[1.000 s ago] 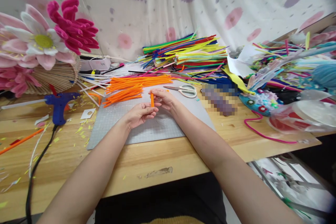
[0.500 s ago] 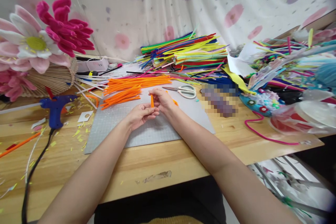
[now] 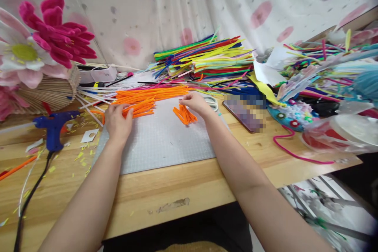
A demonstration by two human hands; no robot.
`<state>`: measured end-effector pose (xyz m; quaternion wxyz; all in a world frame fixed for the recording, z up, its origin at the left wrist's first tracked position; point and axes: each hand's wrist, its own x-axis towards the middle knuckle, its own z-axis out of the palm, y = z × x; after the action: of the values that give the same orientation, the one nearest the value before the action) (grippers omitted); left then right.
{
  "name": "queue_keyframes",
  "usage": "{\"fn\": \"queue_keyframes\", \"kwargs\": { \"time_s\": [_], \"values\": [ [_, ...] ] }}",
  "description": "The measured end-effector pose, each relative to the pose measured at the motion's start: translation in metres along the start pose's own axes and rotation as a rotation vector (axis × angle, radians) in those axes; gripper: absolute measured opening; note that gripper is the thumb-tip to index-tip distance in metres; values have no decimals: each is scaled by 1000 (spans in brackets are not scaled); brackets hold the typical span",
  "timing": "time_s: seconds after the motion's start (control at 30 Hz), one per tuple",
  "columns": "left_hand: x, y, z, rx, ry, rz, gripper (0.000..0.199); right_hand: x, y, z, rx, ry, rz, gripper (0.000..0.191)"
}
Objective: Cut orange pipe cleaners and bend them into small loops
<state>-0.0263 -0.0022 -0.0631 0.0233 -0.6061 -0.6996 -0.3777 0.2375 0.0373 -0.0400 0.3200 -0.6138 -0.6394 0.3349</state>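
My left hand (image 3: pixel 118 123) rests at the left end of a pile of long orange pipe cleaners (image 3: pixel 141 106), its thumb and fingers apart over the stems. My right hand (image 3: pixel 196 104) is closed in a pinch, fingertips down, at the upper edge of a small heap of folded orange pipe cleaners (image 3: pixel 185 115). One folded piece seems to be at its fingertips, partly hidden by the fingers. Both orange piles lie on a grey cutting mat (image 3: pixel 165 145). Scissors (image 3: pixel 212 103) lie behind my right wrist, with only the pale handles showing.
A blue glue gun (image 3: pixel 54 128) with a black cord stands at left, near yellow scraps. Colourful pipe cleaner bundles (image 3: pixel 206 57) are stacked at the back. A phone (image 3: pixel 243 114) lies right of the mat. Fuzzy flowers (image 3: pixel 59 33) rise at left; a plastic-wrapped tub (image 3: pixel 342 134) sits at right.
My hands have parted. The left has moved left onto the long orange stems; the right has carried the orange piece to the small folded heap. The view has shifted slightly.
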Motion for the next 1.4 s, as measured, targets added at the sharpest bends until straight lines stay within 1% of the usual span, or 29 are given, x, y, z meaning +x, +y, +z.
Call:
{"fn": "queue_keyframes", "kwargs": {
  "time_s": [0.1, 0.17, 0.27, 0.33, 0.43, 0.53, 0.6, 0.63, 0.73, 0.8, 0.87, 0.97, 1.07, 1.17, 1.23, 1.3, 1.4],
  "values": [
    [2, -10, 2, 111, -29, 53, 23, 1, 5, 2, -108, -16, 29, 16],
    [1, -10, 4, 134, -48, 52, 24, 2, 5, 5, -113, 43, 11, 23],
    [1, -9, 6, 143, -47, 39, 26, 3, 2, 6, -64, 148, -39, 32],
    [1, -9, 7, 145, -55, 37, 27, 5, 1, 6, -22, 195, -63, 31],
    [1, -10, 8, 153, -84, 43, 25, 7, 1, 5, 17, 242, -94, 26],
    [2, -11, 10, 150, -104, 44, 25, 7, 3, 1, -28, 267, -86, 22],
    [2, -12, 11, 138, -109, 46, 27, 4, 2, -5, -146, 224, -61, 24],
    [2, -13, 12, 134, -112, 46, 27, 1, 1, -8, -234, 171, -45, 27],
    [1, -13, 12, 148, -105, 32, 24, -11, -11, -15, -557, -60, 34, 47],
    [0, -12, 12, 161, -68, 19, 21, -19, -21, -14, -733, -183, 85, 58],
    [-1, -11, 11, 160, -33, 13, 18, -25, -28, -7, -834, -239, 91, 55],
    [-2, -9, 9, 139, -38, 16, 13, -26, -30, 5, -873, -233, 29, 42],
    [0, -10, 8, 96, -36, 39, 13, -21, -21, 14, -855, -162, -95, 33],
    [1, -10, 6, 32, 24, 65, 17, -11, -10, 21, -831, -92, -247, 30],
    [1, -9, 2, -7, 86, 71, 21, -4, -7, 23, -824, -83, -306, 31],
    [0, -5, -3, -37, 135, 81, 25, 4, -8, 22, -810, -117, -322, 39],
    [-3, 3, -12, -40, 137, 126, 30, 8, -17, 13, -737, -221, -291, 77]
  ]
}}
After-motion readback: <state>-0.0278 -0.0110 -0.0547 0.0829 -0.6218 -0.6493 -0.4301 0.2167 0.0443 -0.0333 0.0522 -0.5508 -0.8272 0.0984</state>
